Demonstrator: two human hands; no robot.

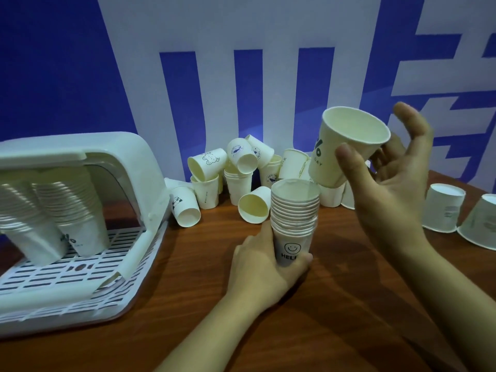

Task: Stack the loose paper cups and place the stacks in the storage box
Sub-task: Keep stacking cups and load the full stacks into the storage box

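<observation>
Left hand [264, 260] is gripping the stack [294, 220] by its lowest cup, fingers curled round the smiley print, keeping it upright on the surface [308, 312] so the open mouth is facing up as a target. Right hand [386, 183] is holding a single cup [346, 146] just above and right of the stack: thumb pressing its near wall, other fingers partly hidden behind it, index looking spread and free. The cup is tilting mouth-up toward the camera, base pointing down-left at the stack, likely lining up to nest; it's not yet in. Loose pile [236, 170] is sitting at the far middle against the blue-and-white wall [67, 76], cups lying every which way, so plenty is left to do. Two upturned cups [461, 213] are resting at the right edge, apart from the pile. Storage box [139, 167] is standing at the left, lid open, with two finished stacks [53, 210] leaning inside on its slotted tray, front left open for the next stack. Risk as I judge it: a skewed entry jamming on the rim.
</observation>
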